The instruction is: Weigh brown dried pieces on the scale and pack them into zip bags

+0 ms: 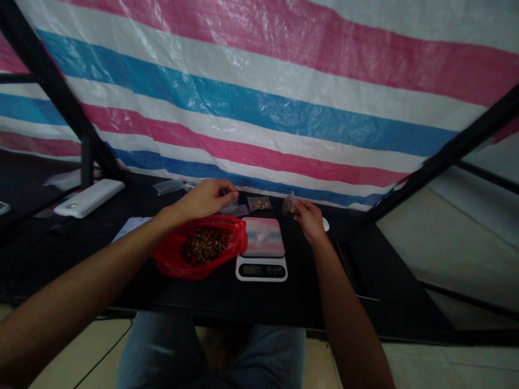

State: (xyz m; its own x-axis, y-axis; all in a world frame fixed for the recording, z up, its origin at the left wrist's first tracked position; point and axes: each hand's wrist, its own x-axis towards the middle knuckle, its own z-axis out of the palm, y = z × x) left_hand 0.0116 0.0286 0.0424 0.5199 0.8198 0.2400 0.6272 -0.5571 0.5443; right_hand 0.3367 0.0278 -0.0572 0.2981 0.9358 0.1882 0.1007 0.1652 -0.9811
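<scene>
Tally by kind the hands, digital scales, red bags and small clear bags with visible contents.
Hands: 2 (left hand, right hand)
Digital scale: 1
Red bag: 1
Small clear bags with visible contents: 2 (one lying behind the scale, one in the right hand)
Total: 6

Front strip: passable along the worktop (298, 305), before the scale (262, 246).
Left of scale: blocked by the red bag (190, 271).
Right of scale: narrow gap, then the right forearm (338, 302).
Back: walled off by the striped sheet (243, 102).
</scene>
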